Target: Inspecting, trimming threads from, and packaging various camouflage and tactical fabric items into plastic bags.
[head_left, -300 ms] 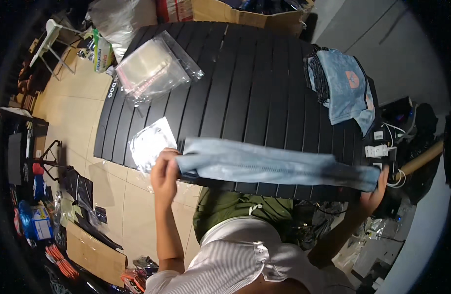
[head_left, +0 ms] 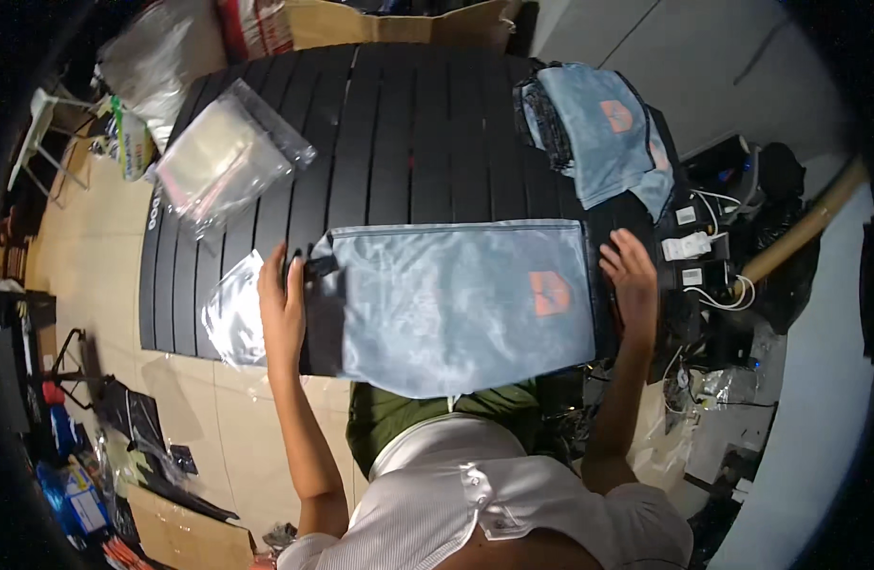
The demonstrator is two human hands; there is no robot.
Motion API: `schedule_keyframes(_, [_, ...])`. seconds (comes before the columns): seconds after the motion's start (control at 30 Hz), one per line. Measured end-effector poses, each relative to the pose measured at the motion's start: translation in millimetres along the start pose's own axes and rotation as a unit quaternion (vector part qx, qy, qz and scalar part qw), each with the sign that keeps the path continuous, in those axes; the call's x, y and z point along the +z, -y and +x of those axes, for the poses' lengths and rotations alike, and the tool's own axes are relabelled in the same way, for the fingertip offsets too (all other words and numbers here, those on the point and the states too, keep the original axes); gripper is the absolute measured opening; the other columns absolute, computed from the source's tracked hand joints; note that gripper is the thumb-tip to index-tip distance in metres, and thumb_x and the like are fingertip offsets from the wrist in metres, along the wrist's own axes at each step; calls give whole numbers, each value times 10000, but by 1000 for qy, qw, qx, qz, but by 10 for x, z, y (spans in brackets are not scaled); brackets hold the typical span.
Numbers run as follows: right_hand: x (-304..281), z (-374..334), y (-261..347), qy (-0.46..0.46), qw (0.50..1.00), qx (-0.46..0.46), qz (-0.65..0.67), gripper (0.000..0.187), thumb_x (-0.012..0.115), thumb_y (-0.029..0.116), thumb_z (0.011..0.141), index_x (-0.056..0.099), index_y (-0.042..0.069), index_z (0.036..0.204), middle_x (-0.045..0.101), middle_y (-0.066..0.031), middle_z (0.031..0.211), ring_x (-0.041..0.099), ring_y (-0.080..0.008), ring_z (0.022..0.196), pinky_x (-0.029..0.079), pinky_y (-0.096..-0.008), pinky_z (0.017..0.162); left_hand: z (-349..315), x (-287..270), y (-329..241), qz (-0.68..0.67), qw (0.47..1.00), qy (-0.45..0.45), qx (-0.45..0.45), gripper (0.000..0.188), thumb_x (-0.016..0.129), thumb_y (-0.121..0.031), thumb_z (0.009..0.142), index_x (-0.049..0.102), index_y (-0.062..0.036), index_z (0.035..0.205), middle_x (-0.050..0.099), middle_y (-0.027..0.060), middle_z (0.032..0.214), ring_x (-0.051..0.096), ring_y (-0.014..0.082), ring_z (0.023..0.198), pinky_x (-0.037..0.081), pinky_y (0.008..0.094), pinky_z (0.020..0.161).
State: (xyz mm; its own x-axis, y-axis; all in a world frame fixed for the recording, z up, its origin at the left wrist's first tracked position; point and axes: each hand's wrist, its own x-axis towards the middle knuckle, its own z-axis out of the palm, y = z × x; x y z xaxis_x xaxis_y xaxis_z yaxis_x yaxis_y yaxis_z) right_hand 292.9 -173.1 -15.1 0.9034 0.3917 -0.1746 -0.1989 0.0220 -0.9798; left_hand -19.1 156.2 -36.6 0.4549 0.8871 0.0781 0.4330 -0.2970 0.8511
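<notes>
A light blue mottled cloth piece (head_left: 437, 304) with an orange patch near its right end lies spread flat along the near edge of the black slatted table (head_left: 408, 142). Its front edge bulges toward my waist. My left hand (head_left: 283, 309) is beside the cloth's left end, fingers apart, close to a small dark piece at the far left corner. My right hand (head_left: 634, 280) hovers just off the right edge with spread fingers. Neither hand grips the cloth. Partly behind my left hand lies a shiny clear plastic bag (head_left: 235, 313).
Clear plastic bags (head_left: 226, 160) lie in a stack at the far left of the table. A pile of similar blue cloth pieces (head_left: 598, 123) sits at the far right. White plugs and cables (head_left: 689, 247) crowd the right edge. Beyond the table stands a cardboard box (head_left: 399, 27).
The cloth, stretched between both hands and folded narrow before, now lies opened out on the table. Both hands have let go of it, and the view has shifted.
</notes>
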Motion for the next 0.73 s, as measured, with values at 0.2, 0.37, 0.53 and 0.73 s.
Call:
schedule_keyframes(0.2, [-125,-318,-195,-51,961,-23,-270,301,558,256,874,577,52,1094,602,-46,969,583,-142,868,469,-257,687,-287,-64,-56,132,987,23,86,436,639,-206,795,514,-62,1187,482,108,1219,406,294,1109,312,387,960])
schedule_keyframes(0.37, [-89,-228,-250,-85,870,-193,-446,269,620,227,828,591,54,1032,608,-44,924,571,-129,772,450,-246,651,-169,168,-144,210,967,43,138,475,697,-215,730,537,-122,1167,482,73,1207,410,298,1066,310,427,931])
schedule_keyframes(0.53, [-222,-117,-206,-150,712,-319,-607,289,650,183,771,583,19,1000,587,-134,924,564,-296,851,448,-382,761,69,245,-47,76,986,-141,56,165,563,-126,856,614,-10,961,616,109,942,537,233,836,409,348,755])
schedule_keyframes(0.73, [-377,-165,-352,-147,772,-104,-610,393,697,253,709,576,-8,978,566,-197,934,543,-364,890,425,-442,800,66,109,-32,79,993,-86,-2,265,624,-252,826,588,-35,975,589,118,910,528,230,821,386,323,809])
